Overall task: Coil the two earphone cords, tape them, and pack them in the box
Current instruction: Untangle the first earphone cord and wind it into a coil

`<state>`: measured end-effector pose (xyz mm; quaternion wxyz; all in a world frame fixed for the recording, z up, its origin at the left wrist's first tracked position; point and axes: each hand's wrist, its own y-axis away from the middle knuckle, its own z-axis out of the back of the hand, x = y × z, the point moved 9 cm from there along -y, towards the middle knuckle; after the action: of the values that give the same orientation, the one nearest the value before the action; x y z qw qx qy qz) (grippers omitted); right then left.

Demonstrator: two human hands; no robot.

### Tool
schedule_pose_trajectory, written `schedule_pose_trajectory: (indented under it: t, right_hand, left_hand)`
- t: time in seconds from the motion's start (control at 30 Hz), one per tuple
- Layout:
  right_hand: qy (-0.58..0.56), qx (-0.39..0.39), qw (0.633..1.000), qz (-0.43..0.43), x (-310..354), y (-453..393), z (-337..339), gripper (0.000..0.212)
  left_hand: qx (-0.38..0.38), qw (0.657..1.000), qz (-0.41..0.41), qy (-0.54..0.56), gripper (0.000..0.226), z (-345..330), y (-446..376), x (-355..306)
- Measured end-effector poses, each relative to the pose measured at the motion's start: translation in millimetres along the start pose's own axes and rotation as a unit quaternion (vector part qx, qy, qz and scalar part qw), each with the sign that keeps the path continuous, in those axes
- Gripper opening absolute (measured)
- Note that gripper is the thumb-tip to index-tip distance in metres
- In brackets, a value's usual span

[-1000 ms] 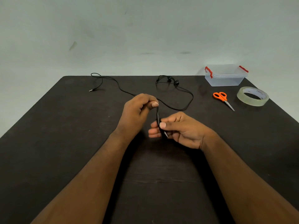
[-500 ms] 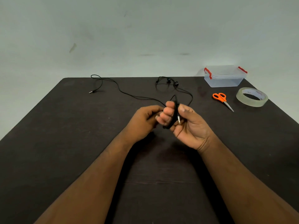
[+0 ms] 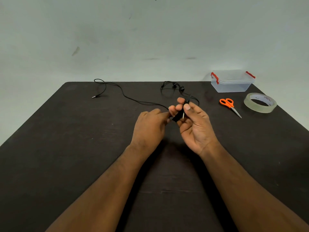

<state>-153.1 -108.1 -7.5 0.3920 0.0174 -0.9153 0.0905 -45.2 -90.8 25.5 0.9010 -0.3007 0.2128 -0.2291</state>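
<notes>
My right hand (image 3: 192, 124) is raised palm up over the table's middle, its fingers wound with turns of a black earphone cord (image 3: 178, 115); the thumb pins the metal plug. My left hand (image 3: 150, 126) pinches the same cord just to the left of those fingers. A second black cord (image 3: 127, 97) trails from behind my hands to its plug at the far left. Its earbuds (image 3: 177, 86) lie at the table's far edge. A clear box (image 3: 231, 82) with red latches, its lid on, stands at the far right.
Orange-handled scissors (image 3: 229, 105) and a roll of clear tape (image 3: 260, 102) lie to the right, in front of the box. The dark table (image 3: 66, 148) ends against a pale wall at the back.
My right hand turned palm up and rose toward the far side, with more cord wrapped around its fingers. My left hand dropped lower and moved beside it, feeding the cord.
</notes>
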Motion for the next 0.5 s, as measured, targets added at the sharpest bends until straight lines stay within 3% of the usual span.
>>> schedule_pose_trajectory:
  t: [0.13,0.23,0.33,0.43,0.5]
  right_hand:
    - [-0.013,0.014,1.0,-0.013,-2,0,-4,0.017]
    - [-0.039,-0.002,0.999,0.0,1,-1,-2,0.017]
    - [-0.027,-0.014,0.999,0.027,5,-3,1,0.02]
    - [0.091,0.004,0.993,0.07,11,-3,-2,0.022]
    - [0.217,0.016,0.969,0.117,13,-1,-5,0.021]
  left_hand:
    - [-0.008,0.973,0.139,0.186,0.018,-4,8,36]
    - [0.077,0.956,0.133,0.249,0.02,-21,8,24]
    - [0.109,0.964,0.089,0.226,0.019,-28,7,7]
    - [0.098,0.973,0.092,0.189,0.027,-30,5,12]
    - [0.102,0.97,0.105,0.193,0.03,-33,7,15]
